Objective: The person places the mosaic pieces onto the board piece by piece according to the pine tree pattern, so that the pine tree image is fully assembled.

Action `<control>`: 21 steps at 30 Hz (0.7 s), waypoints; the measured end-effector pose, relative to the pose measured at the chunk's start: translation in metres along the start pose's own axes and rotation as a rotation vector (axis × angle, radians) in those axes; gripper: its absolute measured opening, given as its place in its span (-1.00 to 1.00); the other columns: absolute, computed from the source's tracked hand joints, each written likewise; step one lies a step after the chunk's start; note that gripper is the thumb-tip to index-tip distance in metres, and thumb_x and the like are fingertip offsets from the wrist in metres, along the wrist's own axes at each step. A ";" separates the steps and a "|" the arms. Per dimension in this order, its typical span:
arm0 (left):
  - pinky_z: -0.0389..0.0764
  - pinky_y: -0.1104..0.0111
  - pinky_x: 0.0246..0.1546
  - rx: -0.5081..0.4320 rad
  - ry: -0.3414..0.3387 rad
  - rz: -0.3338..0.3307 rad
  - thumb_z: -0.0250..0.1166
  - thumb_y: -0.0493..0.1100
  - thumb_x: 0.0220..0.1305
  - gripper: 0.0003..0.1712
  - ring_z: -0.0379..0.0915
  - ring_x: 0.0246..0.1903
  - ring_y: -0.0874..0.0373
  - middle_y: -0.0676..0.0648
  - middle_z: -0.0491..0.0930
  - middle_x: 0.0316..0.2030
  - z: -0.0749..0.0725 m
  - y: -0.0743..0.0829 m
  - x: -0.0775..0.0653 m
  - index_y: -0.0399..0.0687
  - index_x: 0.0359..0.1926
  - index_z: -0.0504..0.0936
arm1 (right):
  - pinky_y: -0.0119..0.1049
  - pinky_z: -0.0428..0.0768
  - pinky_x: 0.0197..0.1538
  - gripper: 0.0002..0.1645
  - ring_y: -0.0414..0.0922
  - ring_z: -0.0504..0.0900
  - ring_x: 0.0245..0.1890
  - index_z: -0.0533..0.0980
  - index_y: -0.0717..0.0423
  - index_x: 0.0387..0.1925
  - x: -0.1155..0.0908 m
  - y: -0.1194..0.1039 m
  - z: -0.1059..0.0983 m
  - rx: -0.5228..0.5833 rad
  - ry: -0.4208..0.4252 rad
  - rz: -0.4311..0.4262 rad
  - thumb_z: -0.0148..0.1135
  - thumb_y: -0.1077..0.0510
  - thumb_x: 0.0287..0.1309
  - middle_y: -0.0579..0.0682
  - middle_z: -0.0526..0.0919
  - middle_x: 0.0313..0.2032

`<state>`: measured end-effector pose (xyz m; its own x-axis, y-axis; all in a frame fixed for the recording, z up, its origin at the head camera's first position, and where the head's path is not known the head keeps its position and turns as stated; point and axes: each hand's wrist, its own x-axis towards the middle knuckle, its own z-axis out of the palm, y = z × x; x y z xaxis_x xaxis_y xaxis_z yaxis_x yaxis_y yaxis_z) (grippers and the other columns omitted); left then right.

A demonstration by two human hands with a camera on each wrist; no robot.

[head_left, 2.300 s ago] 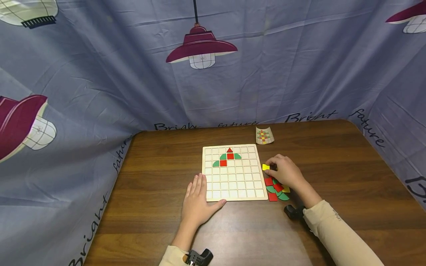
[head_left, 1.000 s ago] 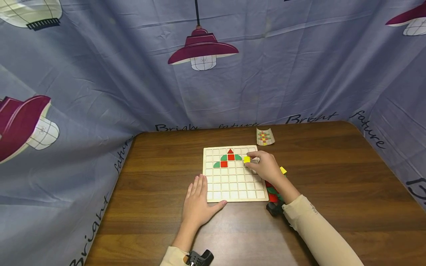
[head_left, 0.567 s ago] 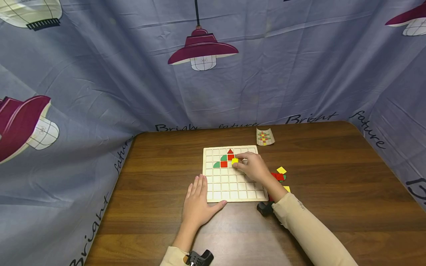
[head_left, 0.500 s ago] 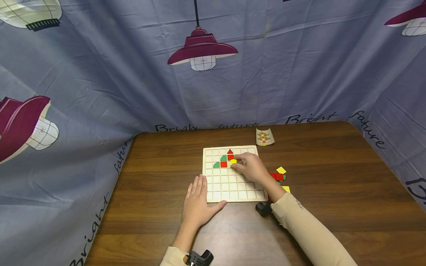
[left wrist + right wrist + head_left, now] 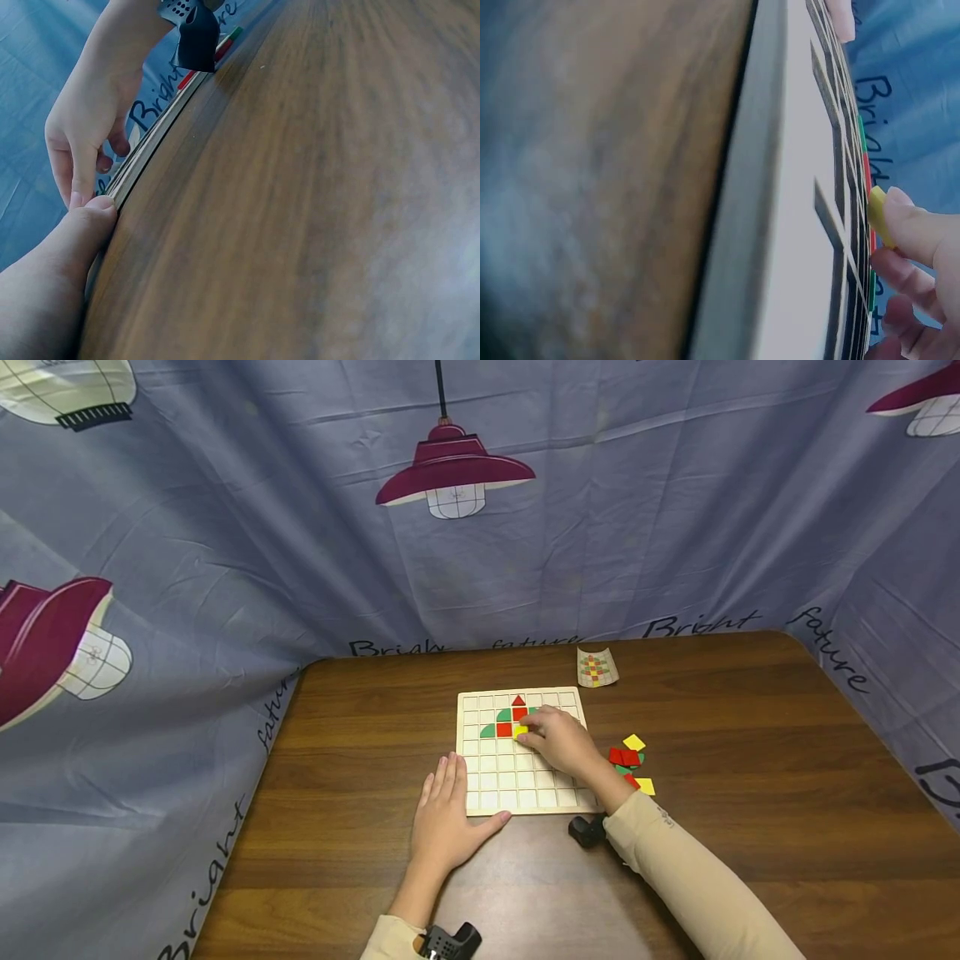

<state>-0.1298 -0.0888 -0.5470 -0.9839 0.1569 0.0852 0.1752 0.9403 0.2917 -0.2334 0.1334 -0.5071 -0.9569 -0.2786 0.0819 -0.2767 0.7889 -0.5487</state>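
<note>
My right hand pinches a yellow square tile between thumb and fingers, low over the cream grid board. The tile is at the cell right of a red square and below another red one. In the right wrist view the yellow tile stands tilted at the thumb. A red triangle tops the pattern, with green quarter-circle pieces at its sides; the one on the right is partly hidden by my fingers. My left hand rests with straight fingers along the board's left edge, thumb at its front edge.
Loose red, green and yellow tiles lie right of the board, partly behind my right forearm. A small curled card with a coloured pattern stands behind the board. A printed curtain hangs along the back of the wooden table.
From the loose tiles at the right, my right hand has carried the yellow tile leftward over the board and down to the cell beside the red square. The left hand has stayed put.
</note>
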 end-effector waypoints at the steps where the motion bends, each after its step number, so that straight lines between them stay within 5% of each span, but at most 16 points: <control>1: -0.04 0.09 0.56 0.000 0.000 0.000 -0.07 0.74 0.04 0.36 -0.20 0.58 0.06 -0.11 -0.04 0.57 0.000 0.000 0.000 -0.13 0.57 -0.03 | -0.06 0.62 0.02 -0.63 -0.07 0.63 -0.06 0.68 -0.05 0.02 0.000 0.000 0.000 -0.010 -0.002 -0.007 0.36 -0.07 0.21 -0.09 0.67 -0.09; 9: -0.03 0.09 0.56 0.003 -0.001 0.000 -0.07 0.74 0.04 0.36 -0.18 0.58 0.05 -0.11 -0.04 0.57 0.000 0.000 0.001 -0.13 0.57 -0.03 | 0.09 0.57 0.12 -0.62 0.07 0.53 0.12 0.68 -0.05 0.05 0.000 0.002 -0.002 -0.045 -0.010 -0.023 0.32 -0.06 0.25 0.00 0.67 0.05; 21: -0.05 0.09 0.57 0.001 -0.009 -0.004 -0.07 0.74 0.04 0.36 -0.20 0.58 0.05 -0.10 -0.06 0.58 0.001 0.000 0.000 -0.12 0.57 -0.04 | -0.03 0.61 -0.04 -0.68 -0.01 0.54 0.01 0.73 -0.08 -0.04 0.003 0.002 -0.003 -0.071 0.005 -0.016 0.35 -0.06 0.22 -0.06 0.64 -0.06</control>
<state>-0.1302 -0.0890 -0.5477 -0.9850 0.1556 0.0752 0.1709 0.9412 0.2914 -0.2366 0.1355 -0.5053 -0.9527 -0.2890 0.0945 -0.2974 0.8211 -0.4871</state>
